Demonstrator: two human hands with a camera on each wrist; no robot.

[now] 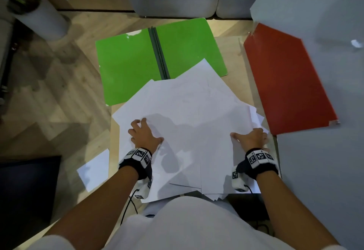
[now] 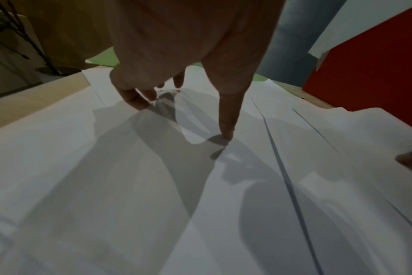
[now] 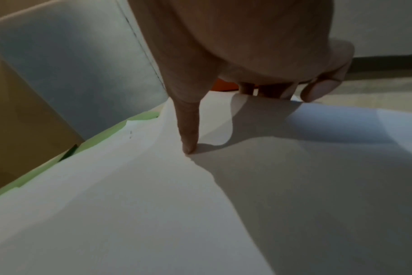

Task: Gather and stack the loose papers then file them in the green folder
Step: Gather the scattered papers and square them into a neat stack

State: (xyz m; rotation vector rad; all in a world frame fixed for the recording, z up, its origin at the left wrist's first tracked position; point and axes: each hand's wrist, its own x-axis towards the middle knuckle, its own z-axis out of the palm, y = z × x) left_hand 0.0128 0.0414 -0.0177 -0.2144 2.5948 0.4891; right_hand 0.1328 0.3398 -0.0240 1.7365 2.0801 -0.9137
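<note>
The green folder [image 1: 128,62] lies open at the far side of the small wooden table [image 1: 114,151]. A messy spread of white papers [image 1: 187,111] covers the table and overlaps the folder's near edge. My left hand [image 1: 144,131] rests on the left part of the pile, arched, with thumb and fingertips [image 2: 226,134] pressing the top sheet [image 2: 106,167]. At the pile's right edge is my right hand [image 1: 250,136]. Its thumb presses on top and its fingers [image 3: 270,91] curl over the edge, and the sheet [image 3: 153,186] buckles beside the thumb.
A red folder [image 1: 285,82] leans at the right against grey upholstery [image 1: 315,13]. One loose white sheet [image 1: 94,171] lies on the floor left of the table. A grey plant pot [image 1: 39,13] stands far left and a dark panel [image 1: 25,186] lies near left.
</note>
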